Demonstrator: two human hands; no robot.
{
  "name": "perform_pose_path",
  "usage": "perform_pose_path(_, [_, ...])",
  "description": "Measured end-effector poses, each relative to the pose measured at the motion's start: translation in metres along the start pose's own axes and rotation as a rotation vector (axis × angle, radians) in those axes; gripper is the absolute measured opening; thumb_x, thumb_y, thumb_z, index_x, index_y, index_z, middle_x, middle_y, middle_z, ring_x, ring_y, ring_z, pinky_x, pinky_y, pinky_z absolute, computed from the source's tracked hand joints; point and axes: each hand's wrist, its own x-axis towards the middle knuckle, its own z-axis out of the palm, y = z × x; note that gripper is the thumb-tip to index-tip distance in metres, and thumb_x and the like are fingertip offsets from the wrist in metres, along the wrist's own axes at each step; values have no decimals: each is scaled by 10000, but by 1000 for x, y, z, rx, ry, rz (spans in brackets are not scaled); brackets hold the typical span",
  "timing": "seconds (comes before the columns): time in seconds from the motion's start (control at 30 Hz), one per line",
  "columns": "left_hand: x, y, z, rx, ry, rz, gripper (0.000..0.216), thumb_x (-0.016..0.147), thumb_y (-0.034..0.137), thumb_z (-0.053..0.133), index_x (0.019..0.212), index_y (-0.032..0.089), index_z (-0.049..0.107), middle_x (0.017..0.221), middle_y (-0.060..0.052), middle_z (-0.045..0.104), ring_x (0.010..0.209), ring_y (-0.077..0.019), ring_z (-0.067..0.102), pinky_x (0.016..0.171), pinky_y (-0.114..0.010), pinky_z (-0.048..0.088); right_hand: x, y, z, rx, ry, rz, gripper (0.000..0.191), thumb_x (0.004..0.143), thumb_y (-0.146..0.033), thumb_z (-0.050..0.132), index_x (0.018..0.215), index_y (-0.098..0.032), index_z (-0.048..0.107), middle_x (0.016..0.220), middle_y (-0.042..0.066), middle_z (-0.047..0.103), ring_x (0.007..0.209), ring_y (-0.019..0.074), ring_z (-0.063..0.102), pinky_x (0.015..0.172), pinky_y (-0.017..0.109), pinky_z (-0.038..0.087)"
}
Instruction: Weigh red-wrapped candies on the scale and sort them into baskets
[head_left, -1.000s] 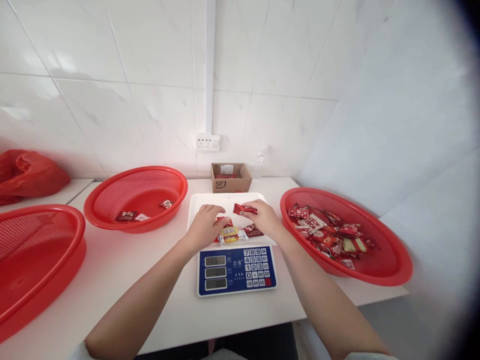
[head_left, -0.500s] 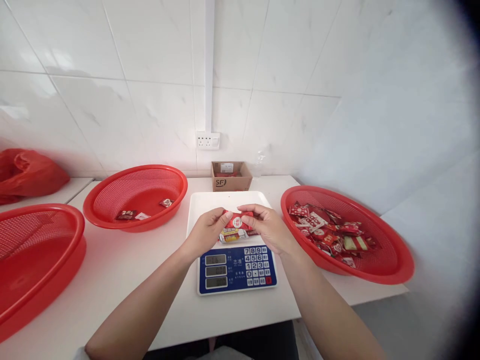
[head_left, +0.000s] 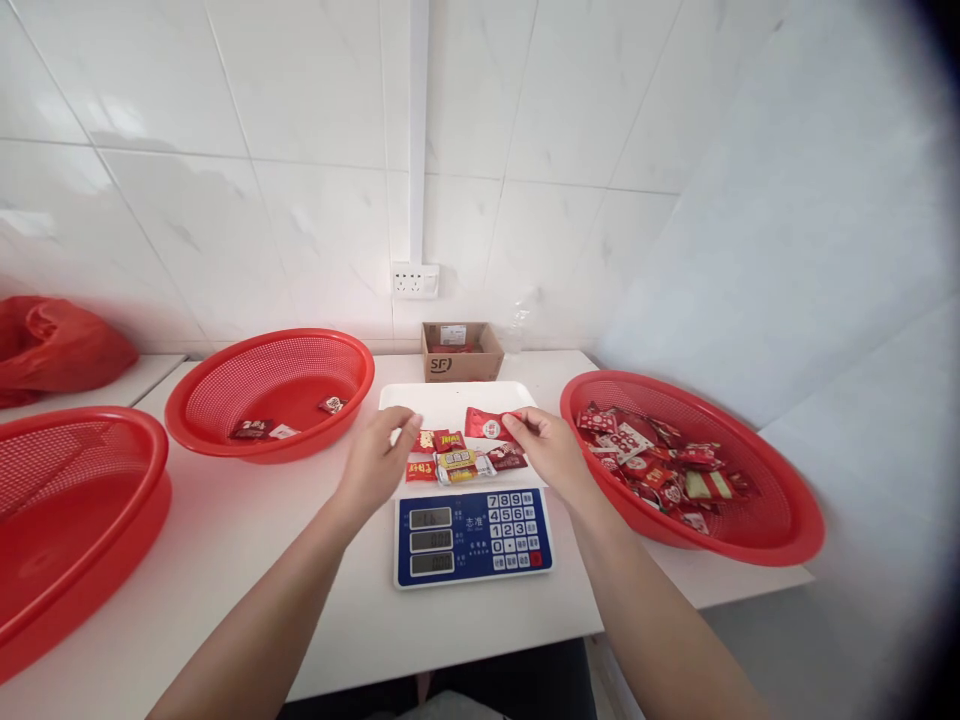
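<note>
Between the thumb and fingers of my right hand (head_left: 546,450) is a red snack packet (head_left: 486,424) with a round pale label, held above the weighing pan (head_left: 435,397) of a digital scale. My left hand (head_left: 376,452) is over the pan's left edge, fingers loosely curved and apart from the thumb, with nothing in it. On the pan between the hands lie several small wrapped snacks: a yellow and white packet (head_left: 459,462) in the middle, red ones (head_left: 421,471) on the left and a dark red one (head_left: 508,456) on the right. Below them is the scale's blue keypad panel (head_left: 474,550).
A red basket (head_left: 787,520) heaped with wrapped snacks stands at the right. Another red basket (head_left: 202,385) at the left holds a few packets, with a third basket (head_left: 142,500) nearer. A small cardboard box (head_left: 472,368) stands behind the scale; a red bag (head_left: 60,350) lies far left.
My left hand has let go of the red packet and moved left. My right hand keeps it, slightly further right and up, so the snacks on the pan now show.
</note>
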Motion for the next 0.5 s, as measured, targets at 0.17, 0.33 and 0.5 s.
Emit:
perform_pose_path(0.17, [-8,-46,-32,400,90,-15,281,841,395,427,956,195,588,1024,-93,630,1014,-259,533,844,-368,433,3,31,-6,-479,81,-140,343,823,-339,451,1062,-163,621,1051,129,632,994,276,567,870,424,429])
perform_pose_path(0.33, [-15,-92,-78,788,123,-229,513,860,497,321,1167,142,528,1317,-187,451,1289,-355,291,1024,-546,236,-17,43,-9,-501,182,-286,387,832,-387,461,1124,-174,599,1107,130,588,1065,262,519,943,429,399])
perform_pose_path(0.5, [-3,-135,-141,804,42,-610,802,798,683,185,1316,103,379,1392,-259,298,1301,-460,184,913,-690,239,-44,46,-24,-357,198,-154,364,834,-452,459,1078,-224,604,1136,86,587,1077,236,521,922,405,418])
